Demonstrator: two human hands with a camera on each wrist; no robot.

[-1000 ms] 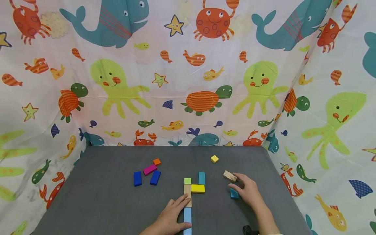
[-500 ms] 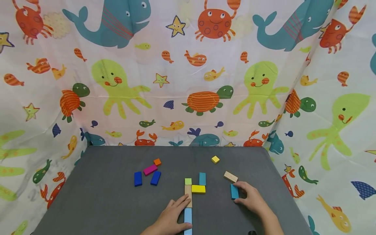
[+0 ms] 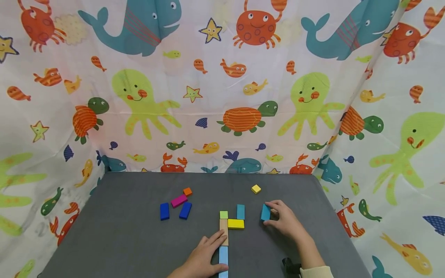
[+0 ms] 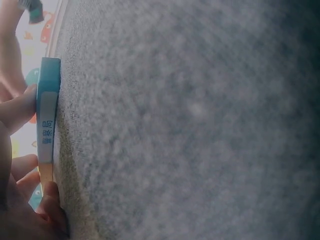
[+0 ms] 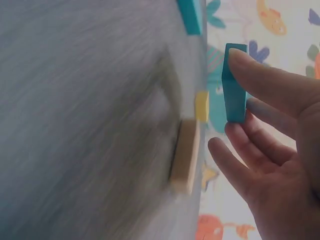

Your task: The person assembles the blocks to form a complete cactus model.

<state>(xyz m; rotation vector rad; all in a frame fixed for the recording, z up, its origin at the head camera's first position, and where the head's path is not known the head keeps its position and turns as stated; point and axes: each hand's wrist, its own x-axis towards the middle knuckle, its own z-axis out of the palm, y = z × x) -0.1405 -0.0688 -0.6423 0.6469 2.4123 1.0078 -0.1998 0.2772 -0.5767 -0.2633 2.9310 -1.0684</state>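
My right hand pinches a teal wooden block between thumb and fingertips. In the right wrist view this teal block is off the table, above a plain wood block that the hand partly hides in the head view. My left hand rests on a line of flat blocks, its fingers at a natural wood block and its thumb at a light blue block. A lime green cube tops the line. A yellow block adjoins it on the right, with another teal block above.
On the grey table, two dark blue blocks, a magenta block and an orange cube lie at the left. A yellow cube sits at the back right. A patterned curtain stands behind.
My right hand has moved from the wood block to the teal block, gripped it, lifted it and carried it left and away from me. The left hand stays put.
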